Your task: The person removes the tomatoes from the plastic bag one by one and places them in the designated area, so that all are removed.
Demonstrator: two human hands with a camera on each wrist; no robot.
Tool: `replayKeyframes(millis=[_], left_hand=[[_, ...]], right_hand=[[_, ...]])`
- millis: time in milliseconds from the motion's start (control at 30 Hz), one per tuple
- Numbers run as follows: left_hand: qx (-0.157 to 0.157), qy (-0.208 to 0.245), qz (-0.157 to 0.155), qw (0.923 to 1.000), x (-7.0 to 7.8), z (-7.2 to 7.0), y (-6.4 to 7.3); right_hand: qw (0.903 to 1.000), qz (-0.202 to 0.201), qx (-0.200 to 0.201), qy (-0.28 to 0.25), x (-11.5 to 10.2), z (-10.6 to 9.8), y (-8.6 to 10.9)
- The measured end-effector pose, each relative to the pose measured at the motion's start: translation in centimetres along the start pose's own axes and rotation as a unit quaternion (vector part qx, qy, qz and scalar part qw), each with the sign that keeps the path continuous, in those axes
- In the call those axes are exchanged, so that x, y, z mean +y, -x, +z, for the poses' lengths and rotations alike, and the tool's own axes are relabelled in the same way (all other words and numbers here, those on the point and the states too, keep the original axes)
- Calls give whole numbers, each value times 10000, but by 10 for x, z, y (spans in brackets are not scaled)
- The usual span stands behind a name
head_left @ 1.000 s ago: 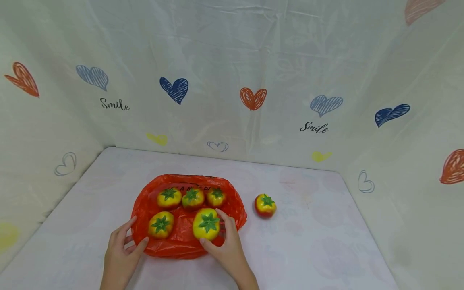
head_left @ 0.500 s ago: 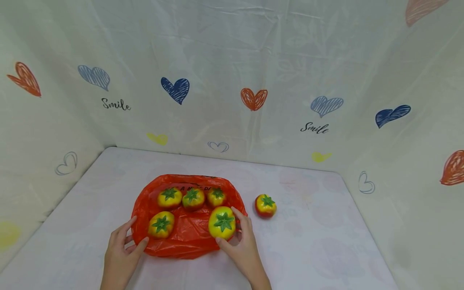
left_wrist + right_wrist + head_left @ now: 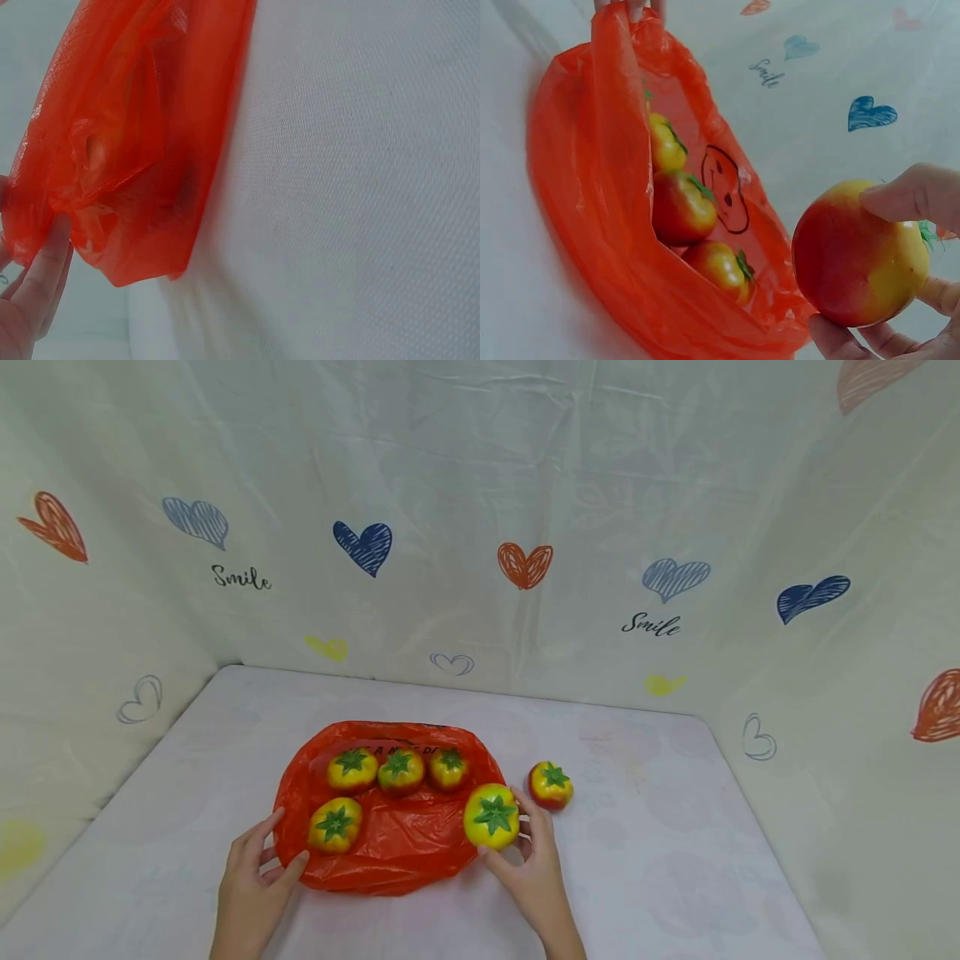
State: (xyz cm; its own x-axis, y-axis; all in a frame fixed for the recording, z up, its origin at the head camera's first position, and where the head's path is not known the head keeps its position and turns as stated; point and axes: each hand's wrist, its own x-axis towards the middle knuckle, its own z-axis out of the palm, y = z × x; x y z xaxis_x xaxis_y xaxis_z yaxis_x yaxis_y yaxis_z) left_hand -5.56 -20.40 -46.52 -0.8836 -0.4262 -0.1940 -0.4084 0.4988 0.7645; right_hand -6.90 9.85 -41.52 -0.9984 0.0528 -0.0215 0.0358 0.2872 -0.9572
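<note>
A red plastic bag [image 3: 390, 872] lies spread wide on the table, its mouth facing up. Inside are several glossy yellow-red persimmons, one [image 3: 335, 825] at the left and a row with a middle one [image 3: 401, 772] behind. My left hand [image 3: 253, 881] grips the bag's left rim between thumb and fingers; in the left wrist view the fingers [image 3: 46, 274] press against the red plastic [image 3: 142, 150]. My right hand [image 3: 534, 868] holds a larger persimmon [image 3: 491, 816] with a green star-shaped calyx, raised over the bag's right edge. The right wrist view shows this persimmon [image 3: 855, 259] pinched between thumb and fingers.
Another persimmon [image 3: 551, 785] sits on the white-covered table [image 3: 660, 827], right of the bag and just beyond my right hand. A pale curtain [image 3: 450, 485] printed with hearts and "Smile" hangs behind the table and at its sides.
My right hand has carried the persimmon to the right, from over the bag's front right part to its right edge. The left hand stays on the rim.
</note>
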Motion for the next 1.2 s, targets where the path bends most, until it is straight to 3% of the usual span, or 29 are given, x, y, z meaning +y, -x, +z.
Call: replayKeyframes(millis=[67,200,333,667,767,900,1100,1200], left_hand=[[-62,39,-15,10000,10,-4,6],[152,-45,24,9999,-7,4,-3],[152,-73,62,9998,-19,9,-10],[-55,166,-93,9998,28,-10,18],[-5,117,-117,9999,33,-11,22],[51,93,-95,9999,20,-6,13],[187,-20,-99,9998,-20,9,-11],[216,26,-46,9998,-32,14,-18]], right_hand=[[10000,-35,85,17,2,-2,0],[9997,-73,227,15,7,-7,-2],[9993,-94,365,23,10,-13,-4],[9970,17,761,109,20,-32,-8],[9958,69,895,187,26,-39,-9],[9934,302,1044,356,35,-48,-13],[9878,631,1283,622,47,-59,-17],[9856,716,1381,661,52,-65,-18]])
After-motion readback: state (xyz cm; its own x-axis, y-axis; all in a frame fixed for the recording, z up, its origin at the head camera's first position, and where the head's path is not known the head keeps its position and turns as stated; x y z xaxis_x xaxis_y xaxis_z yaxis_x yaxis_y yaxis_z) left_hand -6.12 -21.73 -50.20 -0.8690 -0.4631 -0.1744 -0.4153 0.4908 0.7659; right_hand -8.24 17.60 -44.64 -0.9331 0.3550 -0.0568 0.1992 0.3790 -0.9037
